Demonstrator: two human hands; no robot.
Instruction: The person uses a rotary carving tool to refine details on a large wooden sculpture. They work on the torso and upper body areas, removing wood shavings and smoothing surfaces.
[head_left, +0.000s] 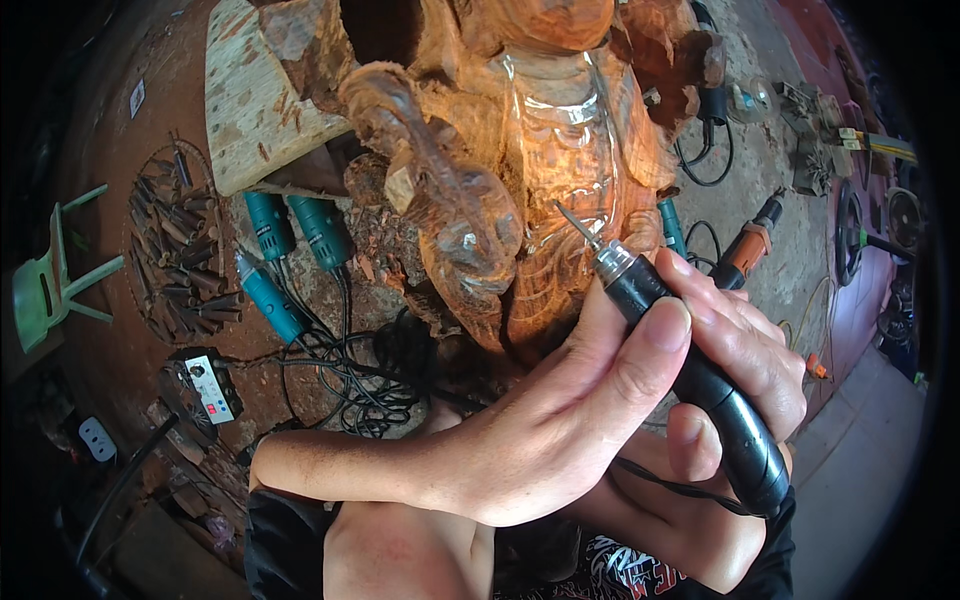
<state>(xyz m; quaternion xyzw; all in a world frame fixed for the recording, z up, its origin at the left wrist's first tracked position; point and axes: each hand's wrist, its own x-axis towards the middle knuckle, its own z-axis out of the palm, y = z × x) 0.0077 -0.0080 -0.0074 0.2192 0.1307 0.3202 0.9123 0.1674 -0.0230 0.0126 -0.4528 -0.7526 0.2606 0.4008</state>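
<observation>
A black rotary carving tool [705, 395] slants across the middle right, with a thin pointed bit at its far end. My right hand [745, 345] is wrapped round its body, thumb on the near side. Reaching in from the lower left, my left hand [560, 420] grips the tool near its collar; its thumb presses on top and its other fingers are partly hidden beneath. The bit's tip lies over the front of a reddish-brown wooden carving [560, 130], which has glossy wet-looking grooves. Whether the tip touches the wood I cannot tell.
Teal power tools [322, 232] with tangled black cords [350, 375] lie left of the carving. Further left are a round tray of carving bits [182, 250], a control box [208, 388] and a green plastic chair [45, 300]. An orange-and-black tool [748, 245] lies at right.
</observation>
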